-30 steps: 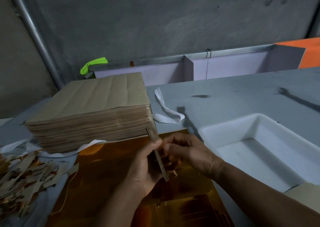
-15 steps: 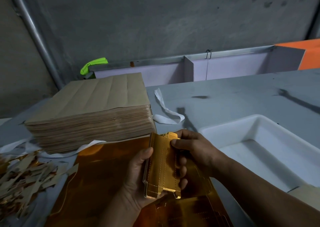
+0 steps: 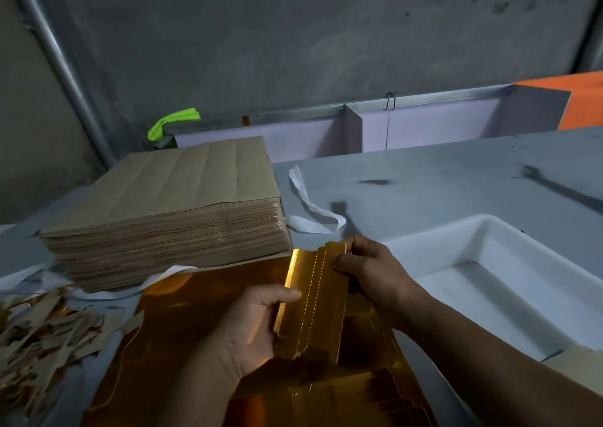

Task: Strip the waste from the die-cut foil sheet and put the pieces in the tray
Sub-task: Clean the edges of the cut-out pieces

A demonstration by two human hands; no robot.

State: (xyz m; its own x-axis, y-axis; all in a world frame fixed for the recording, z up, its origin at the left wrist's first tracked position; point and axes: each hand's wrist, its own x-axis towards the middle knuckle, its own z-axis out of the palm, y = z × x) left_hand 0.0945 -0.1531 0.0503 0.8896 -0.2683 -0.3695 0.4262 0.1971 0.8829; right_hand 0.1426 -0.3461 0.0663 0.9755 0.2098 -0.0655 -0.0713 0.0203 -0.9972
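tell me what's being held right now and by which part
A gold die-cut foil piece, held by both hands: the left hand grips its lower left edge, the right hand pinches its upper right edge.

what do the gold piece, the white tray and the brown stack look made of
Gold piece: thin card faced with mirror-like metallic foil, going by its bright glare, stiff flatness and dotted crease lines. White tray: probably moulded plastic, smooth and matte, with rounded corners and thick rim. Brown stack: dull kraft-like board sheets, layered edges showing, no shine.
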